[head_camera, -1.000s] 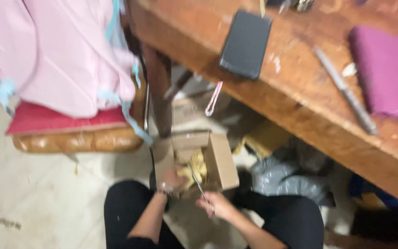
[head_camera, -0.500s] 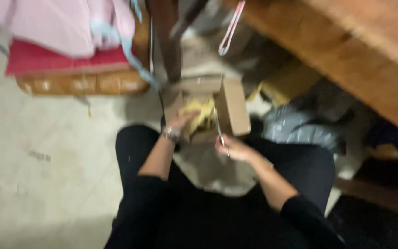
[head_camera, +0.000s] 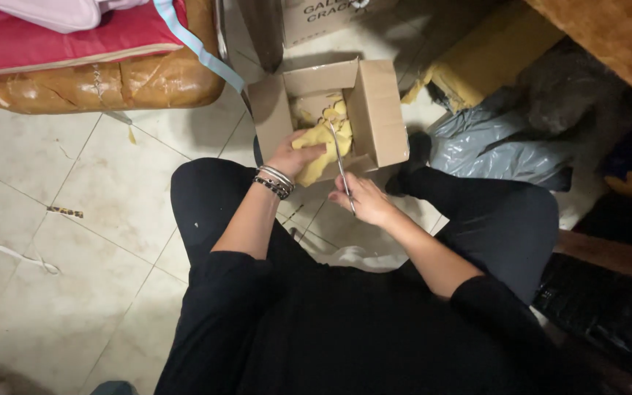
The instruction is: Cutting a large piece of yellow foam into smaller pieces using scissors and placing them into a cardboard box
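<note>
The right hand (head_camera: 363, 199) is clenched around a thin metal tool (head_camera: 340, 162) whose tip reaches past the fingers into the cardboard box (head_camera: 378, 110). Just left, the left hand (head_camera: 295, 152) grips yellow stuffing (head_camera: 325, 139) at the box's open mouth. Beyond the fingers lies a red cushion (head_camera: 53, 40).

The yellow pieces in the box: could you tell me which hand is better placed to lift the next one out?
Left, probably. The left hand already rests on the yellow pieces inside the box, while the right hand is outside it, holding a thin metal tool.
</note>
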